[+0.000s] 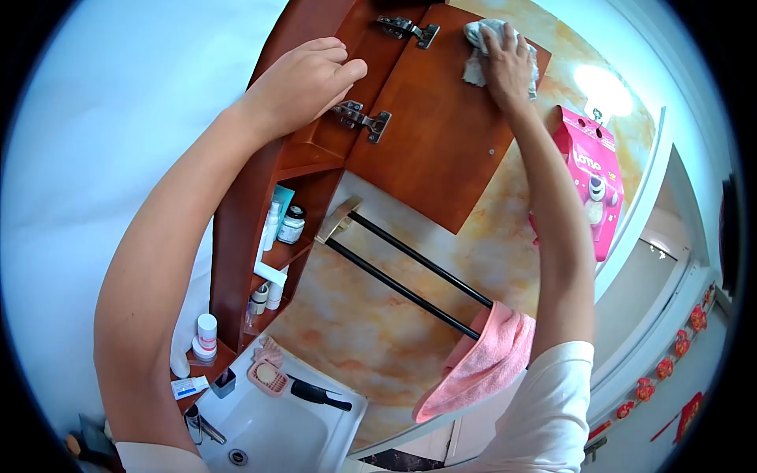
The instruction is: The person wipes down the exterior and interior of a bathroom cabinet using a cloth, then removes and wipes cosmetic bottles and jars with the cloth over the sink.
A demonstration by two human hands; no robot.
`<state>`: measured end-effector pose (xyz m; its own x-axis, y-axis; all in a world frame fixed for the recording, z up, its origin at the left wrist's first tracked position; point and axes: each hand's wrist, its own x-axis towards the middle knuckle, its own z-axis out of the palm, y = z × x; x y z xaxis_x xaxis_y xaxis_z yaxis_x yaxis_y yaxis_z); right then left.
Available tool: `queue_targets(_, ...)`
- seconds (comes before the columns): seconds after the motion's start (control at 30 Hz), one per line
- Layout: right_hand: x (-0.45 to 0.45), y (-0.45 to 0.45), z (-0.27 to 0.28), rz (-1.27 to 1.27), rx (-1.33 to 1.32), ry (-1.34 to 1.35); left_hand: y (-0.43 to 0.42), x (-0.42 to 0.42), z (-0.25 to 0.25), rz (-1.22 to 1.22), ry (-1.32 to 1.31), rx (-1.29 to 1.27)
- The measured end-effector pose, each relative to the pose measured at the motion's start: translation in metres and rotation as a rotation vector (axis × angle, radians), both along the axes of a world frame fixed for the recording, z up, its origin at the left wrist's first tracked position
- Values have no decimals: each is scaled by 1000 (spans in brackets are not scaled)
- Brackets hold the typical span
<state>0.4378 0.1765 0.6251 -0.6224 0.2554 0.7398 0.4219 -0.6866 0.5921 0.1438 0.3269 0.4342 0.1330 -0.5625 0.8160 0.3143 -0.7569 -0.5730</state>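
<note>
Brown wooden cabinet door (438, 126): near its upper outer corner, your right hand (507, 65) holds a pale cloth (475, 72) under partly spread fingers, probably for flat contact. Your left hand (303, 88), half-curled, is near the lower hinge (378, 126), perhaps bracing; whether it grips anything, cannot tell.

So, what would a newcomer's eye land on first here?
Probably the right hand at the top, holding a pale cloth against the open wooden cabinet door. Next come two bright pinks: the printed bag hanging on the wall at right, and the towel draped over the black rails at lower centre.
</note>
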Motion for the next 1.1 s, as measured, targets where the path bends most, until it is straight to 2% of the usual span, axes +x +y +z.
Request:
queue_targets(0.03, -7, 12, -12, 29, -15, -2, -1, 0, 0, -3, 7, -4)
queue_targets(0.13, -30, 45, -78, 22, -314, -18, -1, -2, -1, -2, 35, -29)
queue_targets(0.23, -39, 45, -161, -84, -569, -14, 1, -2, -1, 0, 73, -66)
queue_targets(0.3, -38, 30, -194, -44, -632, -52, 1, -2, -1, -4, 78, -98)
queue_targets(0.37, -36, 21, -181, -81, -777, -68, 0, -5, 0, 32, 83, -83)
queue_targets(0.43, -31, 32, -150, -96, -749, -90, 1, -2, 1, 11, 78, -64)
queue_targets(0.5, -33, 54, -123, -54, -542, -71, 0, -2, 0, 4, 79, -74)
queue_targets(0.67, -45, 131, -80, 16, -338, -160, 3, -1, 0, 3, 59, -37)
queue_targets(0.77, -55, 153, -99, 82, -462, 71, 5, 0, 1, 2, 64, -38)
queue_targets(0.8, -58, 143, -110, 28, -518, 117, 3, 0, -1, 1, 80, -61)
queue_targets(0.83, -49, 140, -121, 53, -663, 231, 1, -2, -1, -1, 88, -78)
queue_targets(0.9, -44, 127, -141, 137, -807, -12, -4, -3, 0, -12, 91, -106)
queue_targets(1.0, -51, 126, -118, -35, -847, 16, -2, -3, 1, -28, 97, -81)
queue_targets(1.03, -59, 126, -103, -65, -728, -172, -3, -3, 0, -12, 112, -91)
queue_targets(1.07, -65, 122, -89, -308, -501, -100, -3, -3, 0, 3, 124, -101)
queue_targets(1.1, -40, 143, -58, -120, -407, -186, -2, -4, 1, 21, 132, -111)
